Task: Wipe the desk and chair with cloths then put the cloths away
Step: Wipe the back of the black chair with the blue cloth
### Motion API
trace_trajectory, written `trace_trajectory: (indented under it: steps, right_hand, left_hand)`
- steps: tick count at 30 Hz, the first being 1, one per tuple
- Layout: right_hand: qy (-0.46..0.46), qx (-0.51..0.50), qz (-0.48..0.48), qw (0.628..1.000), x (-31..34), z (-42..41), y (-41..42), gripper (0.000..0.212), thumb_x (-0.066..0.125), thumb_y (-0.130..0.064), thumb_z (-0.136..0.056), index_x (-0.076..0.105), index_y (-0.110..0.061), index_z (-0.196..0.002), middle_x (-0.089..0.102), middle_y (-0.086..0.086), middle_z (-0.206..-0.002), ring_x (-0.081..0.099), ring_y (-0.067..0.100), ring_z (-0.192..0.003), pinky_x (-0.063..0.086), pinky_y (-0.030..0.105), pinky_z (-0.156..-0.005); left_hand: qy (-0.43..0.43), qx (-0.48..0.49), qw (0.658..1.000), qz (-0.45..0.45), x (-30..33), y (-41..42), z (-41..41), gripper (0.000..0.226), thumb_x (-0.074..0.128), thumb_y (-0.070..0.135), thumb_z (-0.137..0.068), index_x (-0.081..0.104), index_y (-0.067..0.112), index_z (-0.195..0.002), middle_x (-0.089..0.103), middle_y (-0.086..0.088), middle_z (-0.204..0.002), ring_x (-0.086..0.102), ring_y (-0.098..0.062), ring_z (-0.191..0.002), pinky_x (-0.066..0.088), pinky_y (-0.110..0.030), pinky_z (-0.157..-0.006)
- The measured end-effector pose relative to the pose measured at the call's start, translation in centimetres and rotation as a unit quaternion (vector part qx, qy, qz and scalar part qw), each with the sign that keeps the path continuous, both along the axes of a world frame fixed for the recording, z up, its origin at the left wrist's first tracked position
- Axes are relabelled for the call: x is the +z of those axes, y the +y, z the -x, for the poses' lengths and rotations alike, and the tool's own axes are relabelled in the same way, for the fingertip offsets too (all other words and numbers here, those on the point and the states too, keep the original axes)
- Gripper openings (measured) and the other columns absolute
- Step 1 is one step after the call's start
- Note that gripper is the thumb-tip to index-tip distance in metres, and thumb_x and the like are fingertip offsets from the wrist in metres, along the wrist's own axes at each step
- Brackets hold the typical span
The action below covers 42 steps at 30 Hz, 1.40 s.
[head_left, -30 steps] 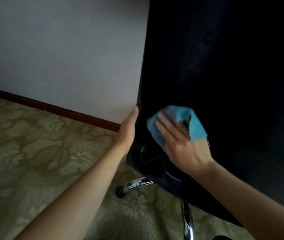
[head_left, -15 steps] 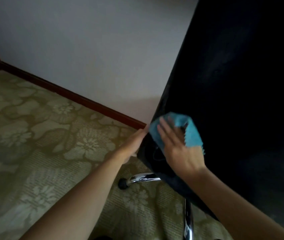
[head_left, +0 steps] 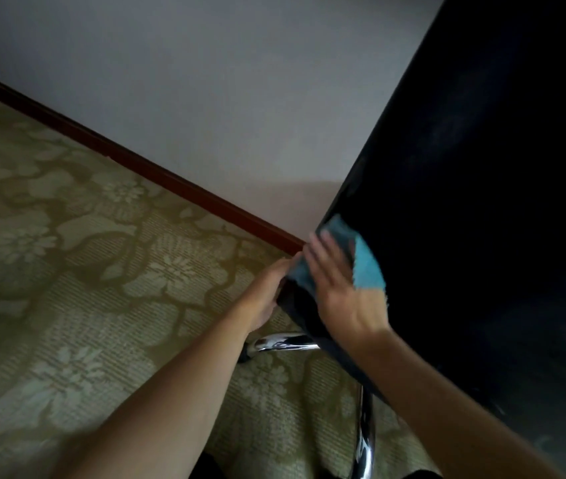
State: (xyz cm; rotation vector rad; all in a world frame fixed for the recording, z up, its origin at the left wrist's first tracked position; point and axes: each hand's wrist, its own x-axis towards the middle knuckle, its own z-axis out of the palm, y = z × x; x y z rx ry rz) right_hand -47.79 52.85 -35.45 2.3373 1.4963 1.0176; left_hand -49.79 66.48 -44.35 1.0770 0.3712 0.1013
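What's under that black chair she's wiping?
Under the black chair show shiny chrome legs, one ending in a dark caster, on patterned carpet. The chair's body covers the rest of the base.

Two bare arms, no sleeves in sight, no watch or bracelet showing, left hand (head_left: 267, 292) with nothing worn on it, right hand (head_left: 340, 292) bare too, no rings seen on the blurry fingers (head_left: 323, 257), no gloves

The right hand (head_left: 338, 288) has slid the blue cloth (head_left: 364, 267) leftward (to the black chair's (head_left: 464, 202) edge).
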Motion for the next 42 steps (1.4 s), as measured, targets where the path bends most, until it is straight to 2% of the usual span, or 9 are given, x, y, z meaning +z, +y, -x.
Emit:
trace_trajectory:
  steps: [3, 6, 12, 18, 23, 27, 33, 38, 42]
  right_hand:
    - [-0.083, -0.006, -0.098, 0.992, 6.1, -2.4, 2.3, 0.054, 0.06, -0.01, -0.092, 0.044, 0.002, -0.142, 0.037, 0.016, -0.153, 0.028, 0.033, -0.145, 0.008, 0.053, -0.121]
    - [-0.122, -0.036, -0.083, 0.988, 7.8, -3.0, 3.0, 0.049, 0.044, -0.011, -0.097, 0.04, 0.0, -0.145, 0.034, 0.015, -0.155, 0.024, 0.033, -0.147, 0.0, 0.051, -0.121]
    - [0.043, -0.093, 0.136, 0.985, -0.6, 2.1, 0.1, 0.071, 0.065, -0.03, -0.089, 0.03, -0.022, -0.15, 0.033, -0.001, -0.157, 0.048, 0.023, -0.133, 0.052, 0.039, -0.096]
    - [-0.011, -0.062, 0.097, 0.993, 2.2, -0.8, 1.9, 0.056, 0.052, -0.021, -0.095, 0.038, -0.004, -0.147, 0.034, 0.013, -0.155, 0.023, 0.031, -0.147, 0.008, 0.05, -0.121]
    - [0.084, -0.095, 0.104, 0.986, -3.1, 1.3, 0.5, 0.065, 0.062, -0.018, -0.09, 0.036, -0.011, -0.149, 0.032, 0.006, -0.157, 0.038, 0.029, -0.14, 0.048, 0.047, -0.1]
    - [0.245, -0.121, 0.31, 0.911, -8.3, 2.2, -2.3, 0.062, 0.013, -0.005, -0.1, -0.017, -0.018, -0.153, -0.013, 0.006, -0.163, 0.012, 0.038, -0.148, 0.025, 0.054, -0.116]
    - [-0.02, -0.054, 0.141, 0.988, -3.8, -0.4, 2.3, 0.061, 0.045, -0.024, -0.093, 0.032, -0.01, -0.15, 0.026, 0.007, -0.159, 0.019, 0.025, -0.148, -0.004, 0.049, -0.12]
    - [0.12, -0.099, 0.213, 0.965, -6.8, 0.1, 2.8, 0.059, 0.036, -0.009, -0.098, 0.016, -0.001, -0.152, 0.021, 0.02, -0.158, 0.031, 0.04, -0.141, 0.046, 0.05, -0.1]
    - [0.133, -0.057, 0.235, 0.961, -8.0, 1.5, -0.9, 0.063, 0.053, -0.024, -0.097, 0.027, -0.018, -0.153, 0.031, 0.001, -0.158, 0.039, 0.029, -0.14, 0.042, 0.045, -0.107]
  left_hand:
    - [0.008, 0.005, 1.0, 0.017, 0.3, -0.2, -0.1, 0.047, 0.069, 0.065, -0.072, 0.072, 0.039, -0.111, 0.071, 0.016, -0.115, 0.062, -0.005, -0.111, 0.042, -0.033, -0.096]
    - [0.024, -0.004, 0.999, 0.026, 0.1, 0.0, 0.1, 0.065, 0.069, 0.068, -0.067, 0.067, 0.033, -0.123, 0.068, 0.014, -0.122, 0.055, -0.01, -0.122, 0.031, -0.043, -0.108]
    - [0.035, 0.054, 0.996, 0.067, -0.7, 0.1, 0.2, 0.029, 0.05, 0.041, -0.096, 0.073, 0.024, -0.098, 0.075, 0.005, -0.094, 0.063, -0.018, -0.102, 0.044, -0.036, -0.087]
    - [0.057, 0.069, 0.988, 0.125, -1.5, -0.7, 0.3, 0.045, 0.043, 0.063, -0.095, 0.069, 0.028, -0.107, 0.07, 0.006, -0.113, 0.059, -0.017, -0.113, 0.045, -0.039, -0.086]
    - [0.057, 0.051, 0.988, 0.135, -2.0, 0.0, 0.7, 0.049, 0.041, 0.062, -0.096, 0.067, 0.026, -0.116, 0.067, -0.001, -0.123, 0.058, -0.02, -0.116, 0.042, -0.044, -0.097]
    - [0.049, 0.068, 0.983, 0.162, -2.3, -0.1, 1.0, 0.042, 0.047, 0.046, -0.099, 0.068, 0.015, -0.117, 0.07, -0.004, -0.117, 0.065, -0.019, -0.107, 0.048, -0.035, -0.095]
    - [0.067, 0.113, 0.982, 0.137, -2.9, -1.1, 0.9, 0.041, 0.046, 0.051, -0.099, 0.064, 0.021, -0.12, 0.068, -0.005, -0.119, 0.063, -0.021, -0.109, 0.052, -0.039, -0.088]
    - [0.073, 0.123, 0.973, 0.18, -4.1, -0.2, 1.5, 0.051, 0.04, 0.055, -0.1, 0.066, 0.014, -0.114, 0.076, -0.005, -0.098, 0.073, -0.018, -0.089, 0.055, -0.034, -0.07]
    - [0.124, 0.132, 0.973, 0.143, -3.6, -0.6, 2.3, 0.036, 0.049, 0.049, -0.098, 0.069, 0.019, -0.096, 0.076, 0.0, -0.081, 0.072, -0.013, -0.073, 0.054, -0.025, -0.054]
